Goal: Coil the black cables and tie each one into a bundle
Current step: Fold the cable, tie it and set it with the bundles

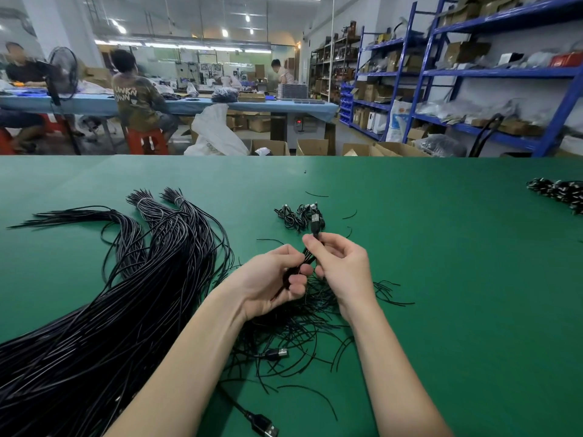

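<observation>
Above the green table [441,279], my left hand [271,279] grips a coiled black cable [307,258] around its middle. My right hand [340,263] pinches the same coil near its upper end, where a USB plug [315,223] sticks up. A big heap of long uncoiled black cables [110,326] lies at the left, some banded at their far ends. Thin black ties [303,329] are scattered under and around my hands. A few tied bundles [298,216] sit just beyond my hands.
Loose USB plugs lie near the front edge [263,428] and under my left forearm [277,353]. Another pile of bundles [558,192] sits at the far right. Beyond the table are cardboard boxes, blue shelving and seated people at another bench.
</observation>
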`<act>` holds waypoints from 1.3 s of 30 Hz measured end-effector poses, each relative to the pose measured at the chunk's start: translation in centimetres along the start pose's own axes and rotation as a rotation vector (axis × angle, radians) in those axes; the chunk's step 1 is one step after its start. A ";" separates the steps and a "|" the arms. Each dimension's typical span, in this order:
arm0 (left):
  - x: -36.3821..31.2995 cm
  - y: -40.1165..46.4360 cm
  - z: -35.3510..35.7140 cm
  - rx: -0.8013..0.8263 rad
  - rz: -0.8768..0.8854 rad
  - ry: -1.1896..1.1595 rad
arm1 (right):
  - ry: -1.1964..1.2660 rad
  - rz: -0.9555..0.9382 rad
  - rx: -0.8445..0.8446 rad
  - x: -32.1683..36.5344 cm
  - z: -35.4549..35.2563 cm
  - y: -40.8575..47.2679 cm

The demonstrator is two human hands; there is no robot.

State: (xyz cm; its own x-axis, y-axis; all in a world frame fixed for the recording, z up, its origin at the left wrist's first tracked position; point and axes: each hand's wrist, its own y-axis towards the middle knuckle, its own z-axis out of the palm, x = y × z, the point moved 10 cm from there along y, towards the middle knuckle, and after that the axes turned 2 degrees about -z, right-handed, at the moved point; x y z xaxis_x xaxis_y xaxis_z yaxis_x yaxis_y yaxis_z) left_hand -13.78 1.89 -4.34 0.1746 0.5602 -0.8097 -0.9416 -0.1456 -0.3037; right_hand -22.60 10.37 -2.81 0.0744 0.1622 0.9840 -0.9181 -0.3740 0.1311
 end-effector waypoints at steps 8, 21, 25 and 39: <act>-1.4 0.5 -4.0 -0.234 0.173 -0.108 | -0.609 -0.042 0.191 0.1 -0.7 0.0; -1.6 -0.4 -6.2 -0.343 0.211 -0.402 | -1.239 -0.070 0.447 -1.7 1.6 -1.8; -1.8 -0.5 -6.6 -0.370 0.243 -0.399 | -1.217 -0.057 0.460 -1.6 1.8 -2.0; -2.1 0.0 -7.1 -0.339 0.319 -0.315 | -0.789 -0.007 0.288 -1.1 -0.5 -0.8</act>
State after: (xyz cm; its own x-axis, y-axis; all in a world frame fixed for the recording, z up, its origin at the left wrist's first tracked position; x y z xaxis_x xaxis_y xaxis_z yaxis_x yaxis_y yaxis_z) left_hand -12.07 -5.11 -6.18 -0.2467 0.6546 -0.7146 -0.7796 -0.5721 -0.2549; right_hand -22.10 10.97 -4.01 0.4282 -0.4808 0.7652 -0.7894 -0.6112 0.0577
